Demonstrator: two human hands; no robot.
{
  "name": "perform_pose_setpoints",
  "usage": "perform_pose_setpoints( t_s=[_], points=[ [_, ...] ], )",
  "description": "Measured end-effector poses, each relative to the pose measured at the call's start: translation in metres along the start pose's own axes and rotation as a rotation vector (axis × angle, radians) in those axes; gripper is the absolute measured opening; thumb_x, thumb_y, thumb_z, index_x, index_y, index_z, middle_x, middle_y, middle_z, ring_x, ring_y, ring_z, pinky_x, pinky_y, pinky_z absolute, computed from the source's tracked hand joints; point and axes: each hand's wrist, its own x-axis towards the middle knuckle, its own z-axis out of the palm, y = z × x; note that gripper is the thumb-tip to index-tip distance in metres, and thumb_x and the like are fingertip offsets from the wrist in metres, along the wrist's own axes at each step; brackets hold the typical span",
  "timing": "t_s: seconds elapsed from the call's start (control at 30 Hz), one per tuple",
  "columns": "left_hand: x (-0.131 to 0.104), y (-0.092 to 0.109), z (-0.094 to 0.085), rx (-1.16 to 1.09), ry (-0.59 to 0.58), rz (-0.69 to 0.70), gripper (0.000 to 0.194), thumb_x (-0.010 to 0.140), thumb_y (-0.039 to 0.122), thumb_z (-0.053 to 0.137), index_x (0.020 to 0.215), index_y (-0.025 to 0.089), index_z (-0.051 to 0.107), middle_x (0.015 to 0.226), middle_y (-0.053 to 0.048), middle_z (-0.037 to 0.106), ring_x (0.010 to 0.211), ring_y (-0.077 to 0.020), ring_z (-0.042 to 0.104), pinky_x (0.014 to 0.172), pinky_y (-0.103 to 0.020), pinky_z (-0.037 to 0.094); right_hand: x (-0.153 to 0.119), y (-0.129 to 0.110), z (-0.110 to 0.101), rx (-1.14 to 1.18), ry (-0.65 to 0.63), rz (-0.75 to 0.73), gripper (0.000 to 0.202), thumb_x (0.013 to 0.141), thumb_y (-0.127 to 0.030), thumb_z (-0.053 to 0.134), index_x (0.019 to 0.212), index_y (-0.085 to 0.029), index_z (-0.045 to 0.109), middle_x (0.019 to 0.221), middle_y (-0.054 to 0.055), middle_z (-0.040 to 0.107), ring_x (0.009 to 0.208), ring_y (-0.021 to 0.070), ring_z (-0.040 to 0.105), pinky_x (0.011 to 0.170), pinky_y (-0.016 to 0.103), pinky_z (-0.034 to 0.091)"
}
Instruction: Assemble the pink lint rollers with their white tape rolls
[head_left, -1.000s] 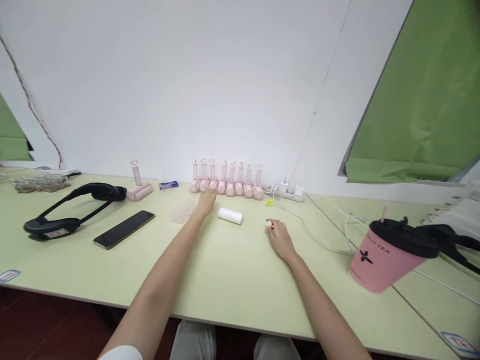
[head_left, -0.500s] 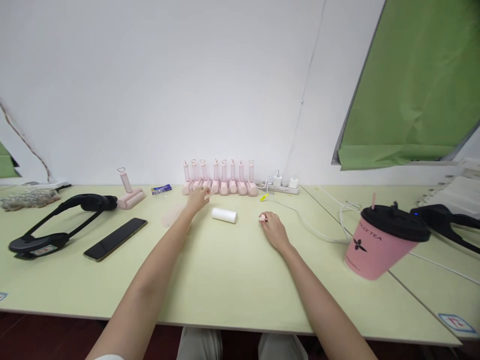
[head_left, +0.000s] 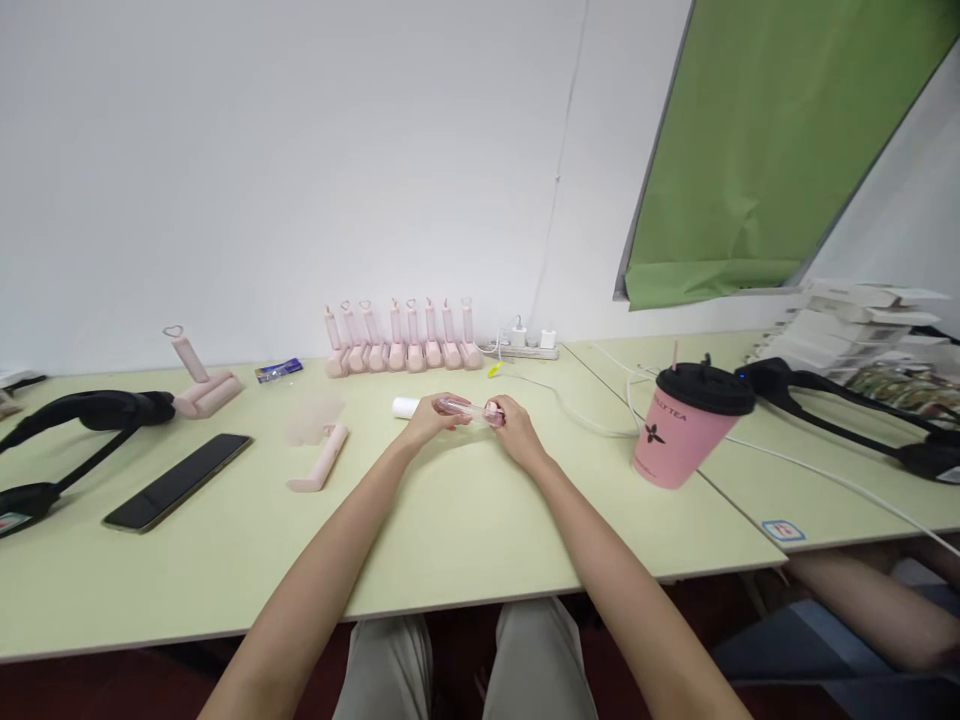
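Clear piece (head_left: pixel 474 409) held between both hands, above the table (head_left: pixel 465 520), just right of the white roll (head_left: pixel 405 408); roll taken as reference for places below. Left hand (head_left: pixel 429 420): fingers narrowed on the near-roll end of the clear piece; hand covers part of the roll in this view. Right hand (head_left: pixel 517 430): fingers closed round the opposite end, some pink showing at the fingertips. Details of the clear piece too small to read. Pink handle (head_left: pixel 324 465): angled, lying flat, left of the roll and nearer the person. Film (head_left: pixel 306 420): pale, translucent, left of the roll, beside the handle. Row of eight pink units (head_left: pixel 415 357): behind the roll, near the wall (head_left: pixel 300 180), each with an upright column on a rounded base. Single pink unit (head_left: pixel 208 393): well left of the roll, its column tilted, topped by a heart-shaped loop. Packet (head_left: pixel 278 371): blue, left of the roll and further back. Phone (head_left: pixel 178 482): screen dark, left of the roll and nearer. Black headset (head_left: pixel 90 410): far left of the roll. Power strip (head_left: pixel 525 351): right of the roll, behind it, chargers plugged in. Cup (head_left: pixel 681 430): pink, black lid, straw, well right of the roll.
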Motion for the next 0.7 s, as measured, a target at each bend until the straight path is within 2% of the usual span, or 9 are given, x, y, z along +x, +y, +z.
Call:
perform_pose_setpoints(
  t_s=[0.2,0.33,0.43,0.57,0.63,0.7],
  points=[
    [-0.003,-0.013,-0.019,0.082,0.041,0.021,0.038,0.054,0.036,0.072,0.080,0.014,0.054,0.087,-0.007,0.064,0.065,-0.0114,0.057,0.051,-0.021,0.041,0.002,0.004,0.001,0.068,-0.017,0.024,0.008,0.077,-0.019,0.042,0.082,-0.019,0.049,0.083,0.002,0.053,0.073,0.0130,0.050,0.067,0.024,0.040],
    [0.000,-0.022,-0.019,0.174,-0.026,0.084,0.034,0.055,0.030,0.071,0.078,0.014,0.052,0.088,-0.006,0.063,0.076,-0.0146,0.058,0.063,-0.026,0.044,0.001,0.004,0.000,-0.039,-0.078,-0.025,0.012,0.077,-0.014,0.041,0.083,-0.019,0.049,0.083,0.003,0.052,0.073,0.0133,0.049,0.068,0.025,0.039],
    [-0.001,-0.025,-0.014,0.339,-0.031,0.145,0.032,0.061,0.027,0.066,0.088,0.016,0.053,0.088,-0.004,0.061,0.079,-0.0152,0.057,0.071,-0.029,0.044,-0.001,0.006,-0.001,-0.143,-0.132,-0.056,0.013,0.078,-0.013,0.040,0.084,-0.019,0.050,0.083,0.003,0.051,0.072,0.0140,0.049,0.068,0.025,0.038],
    [-0.008,-0.022,-0.008,0.571,-0.049,0.186,0.045,0.073,0.022,0.053,0.118,0.021,0.044,0.095,-0.004,0.059,0.081,-0.0158,0.056,0.076,-0.030,0.042,-0.002,0.008,-0.001,-0.214,-0.185,-0.065,0.014,0.081,-0.014,0.040,0.086,-0.019,0.051,0.083,0.004,0.051,0.070,0.0140,0.048,0.066,0.025,0.037],
    [-0.011,-0.020,-0.006,0.715,-0.077,0.204,0.041,0.078,0.023,0.047,0.119,0.021,0.045,0.097,-0.006,0.059,0.086,-0.0179,0.055,0.078,-0.031,0.041,-0.002,0.009,0.000,-0.235,-0.197,-0.064,0.013,0.081,-0.014,0.040,0.086,-0.019,0.051,0.083,0.004,0.051,0.069,0.0139,0.048,0.065,0.025,0.036],
    [-0.014,-0.018,-0.005,0.862,-0.100,0.208,0.032,0.081,0.025,0.042,0.112,0.020,0.050,0.096,-0.007,0.059,0.087,-0.0198,0.055,0.077,-0.031,0.040,-0.002,0.009,0.000,-0.267,-0.210,-0.062,0.013,0.082,-0.014,0.040,0.085,-0.019,0.051,0.081,0.003,0.051,0.068,0.0138,0.047,0.064,0.025,0.035]
  ],
)
